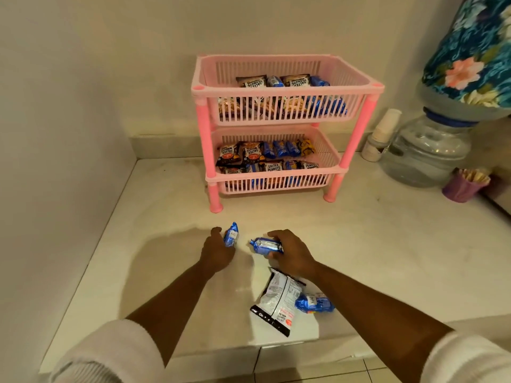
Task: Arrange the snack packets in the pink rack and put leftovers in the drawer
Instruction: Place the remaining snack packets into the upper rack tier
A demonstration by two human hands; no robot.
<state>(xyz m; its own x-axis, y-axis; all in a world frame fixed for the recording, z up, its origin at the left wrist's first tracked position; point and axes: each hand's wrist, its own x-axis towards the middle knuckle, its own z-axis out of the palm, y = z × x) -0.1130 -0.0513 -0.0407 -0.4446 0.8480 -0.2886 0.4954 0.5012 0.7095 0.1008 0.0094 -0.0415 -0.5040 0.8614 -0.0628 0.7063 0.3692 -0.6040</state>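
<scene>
Snack packets: four on counter [359, 244] (two gripped, one per hand's fingers)

Home pantry corner — pale stone counter [387, 244], covered water dispenser [431, 150], stacked paper cups [383, 131], tiled floor.

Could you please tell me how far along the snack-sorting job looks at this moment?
Mostly done: both tiers of the pink rack already hold peanut packets and blue packets. In hand: the left hand grips one blue packet, and the right hand grips another blue packet. Left: a white peanut packet and a third blue packet lie on the counter. No drawer is visible.
</scene>
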